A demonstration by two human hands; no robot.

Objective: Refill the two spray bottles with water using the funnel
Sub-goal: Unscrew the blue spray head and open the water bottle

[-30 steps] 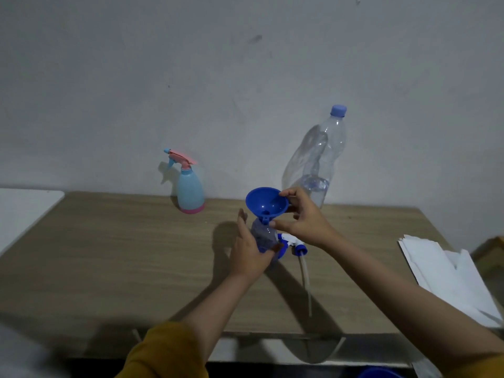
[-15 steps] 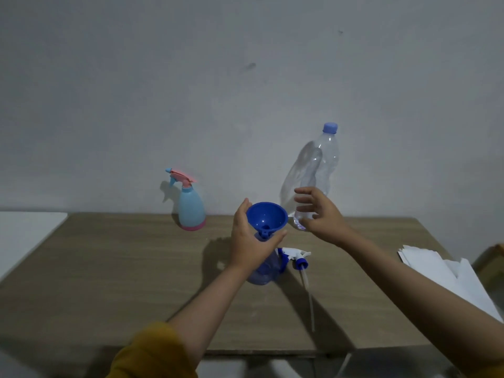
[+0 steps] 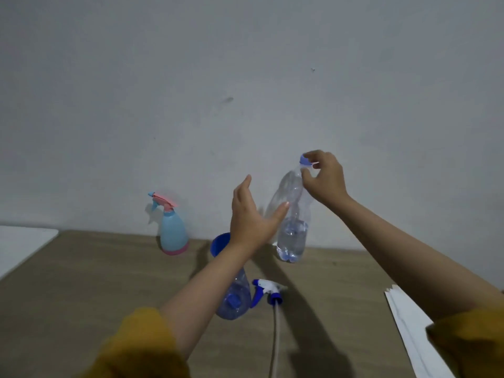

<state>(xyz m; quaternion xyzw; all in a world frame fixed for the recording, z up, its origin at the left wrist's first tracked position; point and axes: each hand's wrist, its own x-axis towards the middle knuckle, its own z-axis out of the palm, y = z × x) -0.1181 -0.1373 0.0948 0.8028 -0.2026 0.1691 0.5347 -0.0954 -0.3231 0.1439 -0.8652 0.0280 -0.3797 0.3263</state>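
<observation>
While reading from the biggest thing down: wall (image 3: 245,77), grey and bare, fills the upper view. Below it, wooden table (image 3: 95,296), carrying everything.

Next, water bottle (image 3: 293,227), clear, upright at the back edge near the wall, only its lower part filled, upper body dented. Right hand (image 3: 324,178) at its top, fingertips pinching the blue cap (image 3: 304,160). Left hand (image 3: 252,218) spread flat with thumb out, just beside the bottle's middle, gripping nothing; cannot tell whether the thumb touches the plastic.

Then the clear spray bottle (image 3: 234,298), standing near the front, head off, partly hidden behind the left forearm. Blue funnel (image 3: 221,245) seated in its neck, only part of the rim showing. Second spray bottle (image 3: 173,230), light blue with pink trigger, well apart to the left by the wall, head on, so likely not yet refilled. White papers (image 3: 409,323) at the right edge. Smallest: removed trigger head (image 3: 266,291) lying just beside the clear bottle, dip tube trailing toward the near edge.

Risks, as judgement only:
- Twisting the cap with no firm hold on a soft, dented body could tip or squeeze the bottle and slop water.
- Left forearm hangs close over the funnel; a careless swing could knock it out or topple the light bottle under it.
- Spilled water could run to the papers.
- Dip tube could be dragged off the edge.
</observation>
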